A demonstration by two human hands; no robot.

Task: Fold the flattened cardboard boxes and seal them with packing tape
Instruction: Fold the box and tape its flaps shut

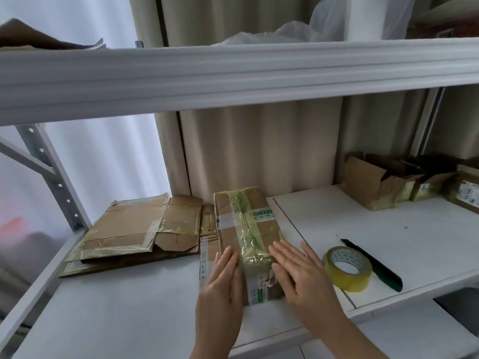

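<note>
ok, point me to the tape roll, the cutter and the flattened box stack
tape roll (347,268): head view, yellow outer band, front.
cutter (373,265): head view, dark handle behind the roll.
flattened box stack (134,229): head view, top sheet's bare cardboard.

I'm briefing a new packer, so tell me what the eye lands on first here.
First, the taped box at the shelf's centre, with the left hand and right hand laid flat on its near end. Next, the yellow tape roll just right of it, beside a dark cutter. Then the flattened boxes stacked to the left.
</note>
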